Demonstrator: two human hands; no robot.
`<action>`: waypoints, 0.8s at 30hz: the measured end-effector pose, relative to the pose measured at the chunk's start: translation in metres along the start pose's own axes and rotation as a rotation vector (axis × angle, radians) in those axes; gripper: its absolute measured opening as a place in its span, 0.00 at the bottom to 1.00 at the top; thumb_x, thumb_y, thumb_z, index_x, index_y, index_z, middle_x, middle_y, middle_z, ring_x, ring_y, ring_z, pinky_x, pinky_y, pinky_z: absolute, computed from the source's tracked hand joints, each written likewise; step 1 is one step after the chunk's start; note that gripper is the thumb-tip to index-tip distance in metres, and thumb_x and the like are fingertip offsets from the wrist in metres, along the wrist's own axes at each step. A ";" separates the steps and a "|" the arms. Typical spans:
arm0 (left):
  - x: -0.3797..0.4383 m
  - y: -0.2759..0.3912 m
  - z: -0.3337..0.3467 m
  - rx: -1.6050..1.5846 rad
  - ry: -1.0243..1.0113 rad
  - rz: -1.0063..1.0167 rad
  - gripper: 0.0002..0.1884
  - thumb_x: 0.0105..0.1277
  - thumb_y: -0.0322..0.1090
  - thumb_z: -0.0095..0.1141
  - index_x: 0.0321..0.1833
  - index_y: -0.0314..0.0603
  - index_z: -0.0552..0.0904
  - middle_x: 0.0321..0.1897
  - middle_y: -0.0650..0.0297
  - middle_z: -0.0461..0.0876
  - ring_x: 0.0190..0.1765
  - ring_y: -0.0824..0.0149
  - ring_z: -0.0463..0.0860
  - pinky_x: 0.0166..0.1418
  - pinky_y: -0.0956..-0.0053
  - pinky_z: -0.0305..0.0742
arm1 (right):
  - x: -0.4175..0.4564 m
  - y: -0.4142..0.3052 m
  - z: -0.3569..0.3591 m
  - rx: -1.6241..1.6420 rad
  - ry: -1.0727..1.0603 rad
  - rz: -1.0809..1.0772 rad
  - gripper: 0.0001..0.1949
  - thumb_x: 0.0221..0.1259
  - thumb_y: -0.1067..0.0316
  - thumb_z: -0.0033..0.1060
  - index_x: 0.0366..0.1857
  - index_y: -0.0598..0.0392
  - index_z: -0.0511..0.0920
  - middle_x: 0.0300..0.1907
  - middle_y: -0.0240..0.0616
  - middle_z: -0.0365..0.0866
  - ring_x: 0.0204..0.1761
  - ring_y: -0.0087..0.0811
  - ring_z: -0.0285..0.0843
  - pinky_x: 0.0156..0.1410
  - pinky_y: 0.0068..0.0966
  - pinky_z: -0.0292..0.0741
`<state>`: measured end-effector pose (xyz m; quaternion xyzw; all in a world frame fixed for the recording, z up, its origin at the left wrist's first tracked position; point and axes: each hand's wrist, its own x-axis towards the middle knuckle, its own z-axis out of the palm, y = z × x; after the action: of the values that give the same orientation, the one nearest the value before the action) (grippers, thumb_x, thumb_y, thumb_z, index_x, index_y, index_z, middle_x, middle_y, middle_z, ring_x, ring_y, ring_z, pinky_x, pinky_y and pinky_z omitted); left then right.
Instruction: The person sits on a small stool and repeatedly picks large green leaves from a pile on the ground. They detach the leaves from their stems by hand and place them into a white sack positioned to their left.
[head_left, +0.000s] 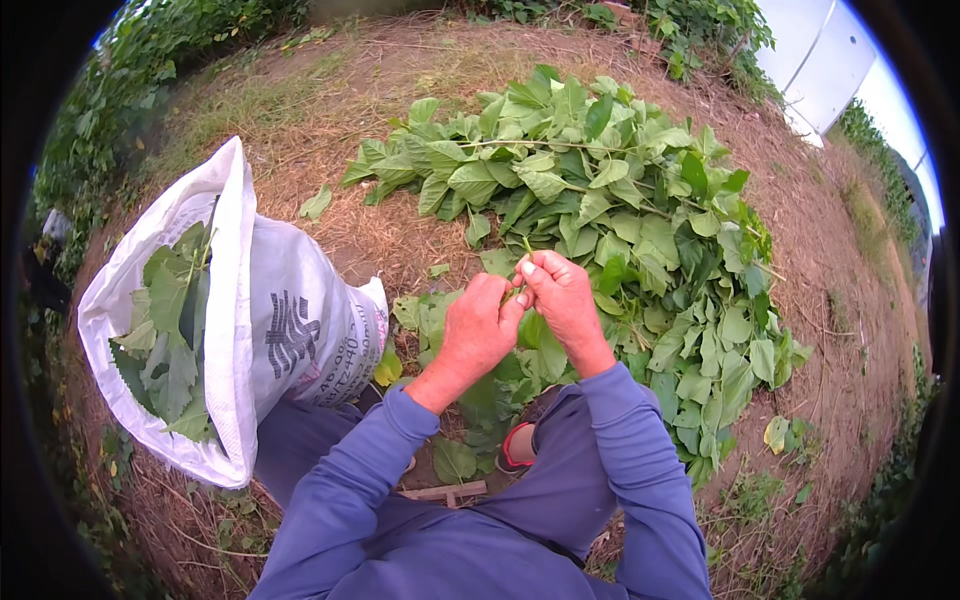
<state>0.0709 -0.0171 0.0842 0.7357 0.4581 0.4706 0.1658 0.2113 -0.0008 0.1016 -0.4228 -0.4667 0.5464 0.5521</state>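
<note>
Before my chest, my left hand (478, 324) and my right hand (561, 300) meet with their fingertips together. Both pinch a thin green stem (527, 244), whose tip pokes up above the fingers; the rest is largely hidden by them. Green leaves hang or lie just below the hands, and I cannot tell which belong to this stem. Beyond and to the right spreads a large heap of leafy cut branches (592, 187). On my left, a white woven sack (281, 300) bearing print gapes towards me, with large green leaves (176, 322) inside.
Loose leaves (454, 459) lie between my feet, near a small piece of wood (450, 492). Dry straw and bare soil (330, 135) surround the heap. Green bushes (97, 135) border the far left, and a white panel-like structure (817, 60) stands at the upper right.
</note>
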 end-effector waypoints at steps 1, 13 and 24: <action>-0.001 0.000 0.001 -0.015 0.007 -0.012 0.07 0.64 0.32 0.60 0.37 0.37 0.78 0.31 0.56 0.77 0.31 0.55 0.79 0.34 0.63 0.74 | 0.001 0.001 0.000 -0.010 0.001 -0.003 0.06 0.70 0.71 0.54 0.35 0.61 0.79 0.30 0.31 0.80 0.24 0.15 0.72 0.30 0.14 0.71; -0.007 -0.008 0.001 -0.179 0.027 -0.090 0.06 0.64 0.30 0.59 0.39 0.35 0.80 0.33 0.57 0.79 0.32 0.61 0.78 0.37 0.69 0.74 | 0.001 0.000 -0.004 0.117 0.033 -0.004 0.09 0.71 0.63 0.57 0.40 0.57 0.80 0.34 0.32 0.83 0.22 0.14 0.72 0.24 0.11 0.63; -0.005 -0.013 0.014 -0.022 0.066 -0.128 0.06 0.65 0.33 0.58 0.40 0.39 0.82 0.35 0.55 0.81 0.37 0.54 0.82 0.39 0.62 0.77 | 0.001 0.004 0.007 0.133 0.001 0.018 0.08 0.70 0.65 0.58 0.40 0.58 0.80 0.33 0.30 0.81 0.23 0.13 0.72 0.26 0.11 0.64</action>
<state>0.0754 -0.0121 0.0653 0.6870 0.5045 0.4880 0.1883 0.2040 0.0004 0.0991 -0.3896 -0.4255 0.5808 0.5743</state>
